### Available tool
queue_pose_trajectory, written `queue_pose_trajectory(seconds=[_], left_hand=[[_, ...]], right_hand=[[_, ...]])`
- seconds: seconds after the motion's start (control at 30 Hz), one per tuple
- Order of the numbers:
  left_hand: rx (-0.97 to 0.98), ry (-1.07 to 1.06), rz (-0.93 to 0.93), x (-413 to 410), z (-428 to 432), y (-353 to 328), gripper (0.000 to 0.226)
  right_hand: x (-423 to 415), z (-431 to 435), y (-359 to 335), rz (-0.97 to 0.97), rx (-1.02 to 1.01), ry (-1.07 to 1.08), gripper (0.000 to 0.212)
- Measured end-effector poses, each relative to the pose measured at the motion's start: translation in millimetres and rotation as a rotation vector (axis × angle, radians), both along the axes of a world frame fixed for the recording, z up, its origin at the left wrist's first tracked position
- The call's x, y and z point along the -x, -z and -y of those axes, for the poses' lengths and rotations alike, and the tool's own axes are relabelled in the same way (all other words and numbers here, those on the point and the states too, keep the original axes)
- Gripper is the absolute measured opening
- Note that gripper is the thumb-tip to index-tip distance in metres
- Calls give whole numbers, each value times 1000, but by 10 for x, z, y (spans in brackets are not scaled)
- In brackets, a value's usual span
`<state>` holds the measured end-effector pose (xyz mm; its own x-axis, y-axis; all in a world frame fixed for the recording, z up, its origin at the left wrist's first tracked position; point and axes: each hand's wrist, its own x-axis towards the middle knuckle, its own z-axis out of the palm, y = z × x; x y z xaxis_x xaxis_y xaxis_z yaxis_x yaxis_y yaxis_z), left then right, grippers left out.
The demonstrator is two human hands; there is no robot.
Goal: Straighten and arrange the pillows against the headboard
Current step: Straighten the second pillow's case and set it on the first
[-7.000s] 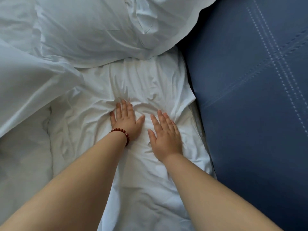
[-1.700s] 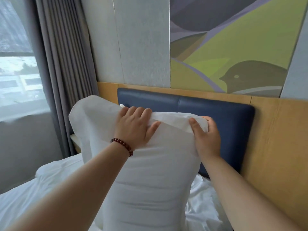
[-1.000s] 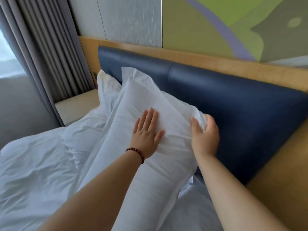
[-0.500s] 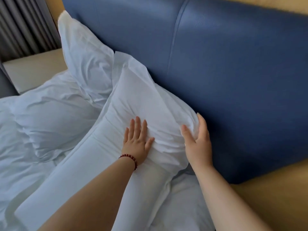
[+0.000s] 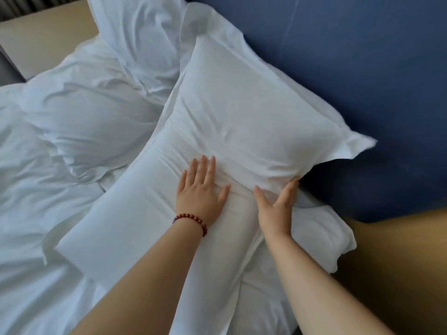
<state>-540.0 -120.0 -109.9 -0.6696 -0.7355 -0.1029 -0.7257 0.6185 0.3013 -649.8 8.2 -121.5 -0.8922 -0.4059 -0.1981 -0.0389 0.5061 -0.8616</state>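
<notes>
**Observer:** Which step were you on?

**Me:** Seating the near pillow point(image 5: 242, 112). Its upper end leaned on the blue headboard point(image 5: 362, 68). Its lower end ran out crooked across the sheet point(image 5: 24, 213), toward me and to the left.

**Observer:** Hands?

**Me:** My left hand point(image 5: 200, 192), the one with the bead bracelet point(image 5: 191, 220), lay flat on the pillow's face. The fingers were straight and close together, the thumb out, pressing a dent into the filling. My right hand point(image 5: 275, 209) was spread against the pillow's right edge, thumb on the front and fingers reaching up under the loose flap. It was cupping the edge, not pinching it.

**Observer:** And the other one?

**Me:** The second pillow point(image 5: 96, 112) sat slumped and creased to the left, its top corner by the headboard. The near pillow's border lay over its edge.

**Observer:** How far along?

**Me:** My guess was about halfway, with neither pillow square.

**Observer:** What did the next move need?

**Me:** I thought the lower end should swing right until the long side ran parallel to the headboard, and then the flap needed smoothing. The filling was soft, so a shove at one point would only bunch it. Both palms would have to push together. After that came the slumped pillow.
</notes>
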Motion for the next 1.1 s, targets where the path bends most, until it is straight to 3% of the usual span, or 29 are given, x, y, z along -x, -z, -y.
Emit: queue_pose_trajectory(seconds=[0.13, 0.23, 0.37, 0.47, 0.53, 0.67, 0.73, 0.8, 0.93, 1.0, 1.1], left_hand=[[-46, -182, -87, -529, -186, -39, 73], [-16, -208, -58, -932, -379, -22, 71], [-81, -324, -123, -1458, -804, 57, 85], [-333, -732, -271, -1792, -1129, 112, 108], [-598, -1021, -454, -1902, -1290, 134, 120], [-922, -1273, -715, -2065, -1150, 50, 102], [-1099, -1275, -760, -2176, -979, -9, 107], [-1133, -1199, -747, -2260, -946, -65, 101], [-866, -1156, -694, -2338, -1035, -126, 54], [-971, -1123, -796, -2386, -1009, -158, 66], [-1342, -1037, -963, -2463, -992, -162, 90]], right_hand=[[-737, -156, 275, 240, -64, -18, 100], [-1132, -286, 279, 298, -87, 11, 98], [-1481, -439, 245, 484, -103, 83, 104], [-1717, -548, 266, 749, 69, 197, 126], [-1770, -577, 259, 832, 199, 215, 118], [-1760, -551, 133, 876, 260, 247, 82], [-1805, -548, 90, 932, 225, 265, 82], [-1877, -546, 52, 975, 191, 273, 92], [-2000, -553, -72, 956, 182, 271, 69], [-2075, -573, -94, 909, 188, 320, 53], [-2236, -573, -65, 821, 152, 397, 63]])
